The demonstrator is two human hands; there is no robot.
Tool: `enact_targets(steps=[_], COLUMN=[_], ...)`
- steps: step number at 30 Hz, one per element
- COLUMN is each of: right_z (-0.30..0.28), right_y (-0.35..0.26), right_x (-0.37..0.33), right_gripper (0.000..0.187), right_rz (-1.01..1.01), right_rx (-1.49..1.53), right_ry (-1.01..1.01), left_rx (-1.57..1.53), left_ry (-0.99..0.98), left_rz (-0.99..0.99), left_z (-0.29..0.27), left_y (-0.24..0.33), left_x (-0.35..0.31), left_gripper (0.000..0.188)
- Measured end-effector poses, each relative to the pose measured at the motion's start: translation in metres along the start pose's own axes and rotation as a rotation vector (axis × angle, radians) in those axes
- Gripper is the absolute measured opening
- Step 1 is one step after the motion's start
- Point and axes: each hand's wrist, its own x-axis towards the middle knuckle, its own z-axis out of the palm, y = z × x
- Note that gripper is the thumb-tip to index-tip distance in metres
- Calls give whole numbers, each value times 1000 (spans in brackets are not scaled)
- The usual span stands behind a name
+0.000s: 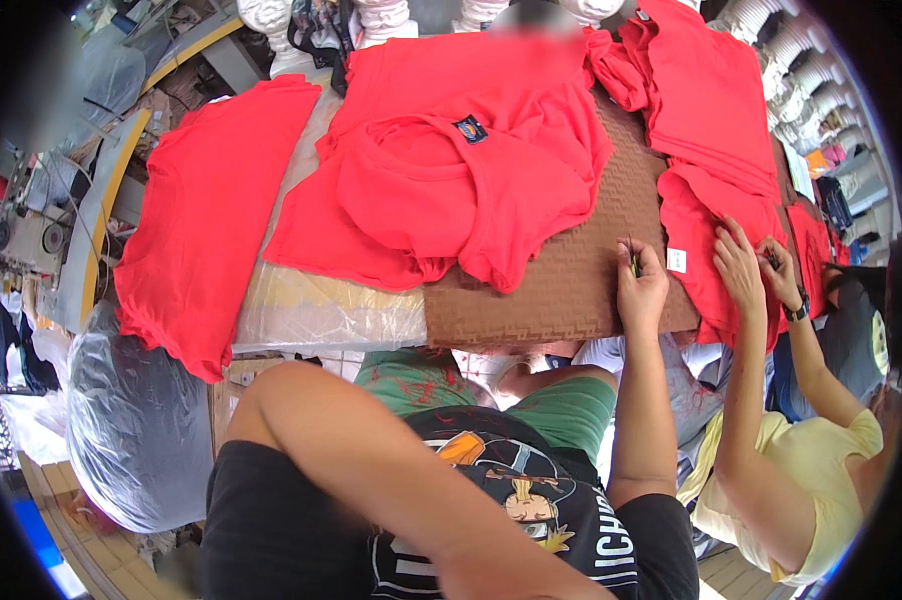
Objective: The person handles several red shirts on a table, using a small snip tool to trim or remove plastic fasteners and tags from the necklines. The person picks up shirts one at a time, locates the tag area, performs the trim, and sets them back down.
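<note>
My right hand (643, 292) is closed above the brown patterned table cover, holding what looks like small thread snips (633, 262), their thin dark tip pointing away from me. My left forearm (371, 460) crosses low in front of my body, and its hand lies past the lower edge of the picture. A red T-shirt (411, 190) with a dark neck label is spread rumpled on the table ahead, its neckline toward the right. No hand of mine touches it.
Another red garment (211, 220) hangs over the table's left edge. Folded red garments (706, 90) lie stacked at the right. A co-worker's hands (739, 268) work on a red piece with a white tag. A plastic-wrapped bundle (136, 430) stands left; white thread cones (386, 20) line the back.
</note>
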Motion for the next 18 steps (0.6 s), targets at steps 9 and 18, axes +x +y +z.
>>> enact_targets(steps=[9, 18], right_z=[10, 39], right_y=[-28, -105], right_x=[-22, -14], right_gripper=[23, 28], right_rz=[101, 333], right_rx=[159, 533], right_ry=[-255, -600], left_rx=[861, 1811], left_ry=[-415, 1821], left_rz=[-254, -382], left_z=[-3, -132], left_y=[122, 230], left_x=[-55, -217], left_gripper=[86, 79])
